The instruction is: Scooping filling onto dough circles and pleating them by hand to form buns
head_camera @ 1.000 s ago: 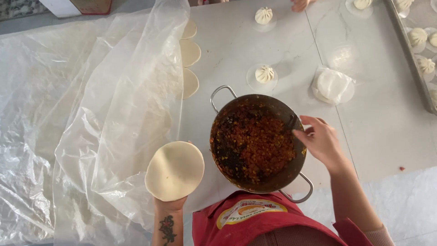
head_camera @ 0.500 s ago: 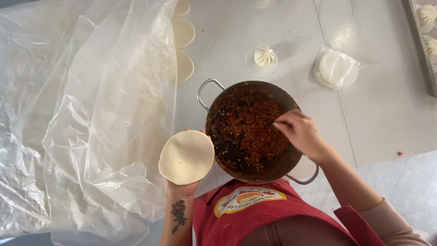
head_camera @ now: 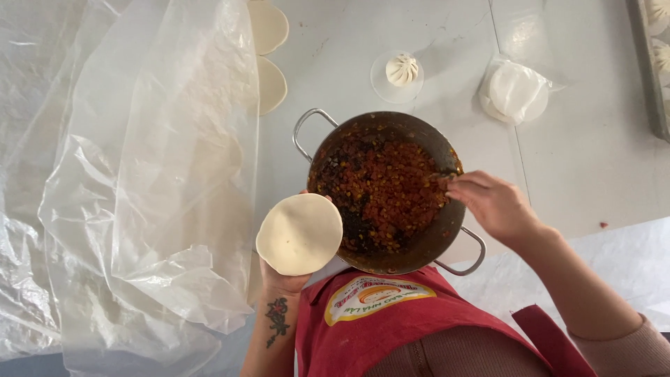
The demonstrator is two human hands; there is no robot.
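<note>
Pale grey worktop [head_camera: 586, 160] fills the view, its left half buried under a crumpled sheet of clear plastic [head_camera: 125, 181] that runs off the left and bottom edges; near the front edge stands a dark two-handled pan [head_camera: 387, 192] of reddish-brown minced filling [head_camera: 391, 185], its near rim partly hidden by a round dough wrapper [head_camera: 299, 233]; the left hand [head_camera: 283, 279] lies under that wrapper, palm up, so its fingers are almost wholly covered and I cannot tell how they are set; only the heel of the hand and a tattooed wrist show; the right hand [head_camera: 495, 206] reaches over the pan's right rim, its fingers drawn together at the tips and pinching something at the edge of the filling, too small and dark to make out; toward the back edge two more wrappers [head_camera: 269, 56] peek out from under the plastic, half hidden; a pleated bun [head_camera: 402, 70] sits on a thin disc behind the pan; to its right lies a stack of white rounds [head_camera: 514, 91] in a clear bag; at the back right corner a metal tray [head_camera: 652, 70] with buns is cut off by the frame; a red apron [head_camera: 405, 321] covers the bottom.
</note>
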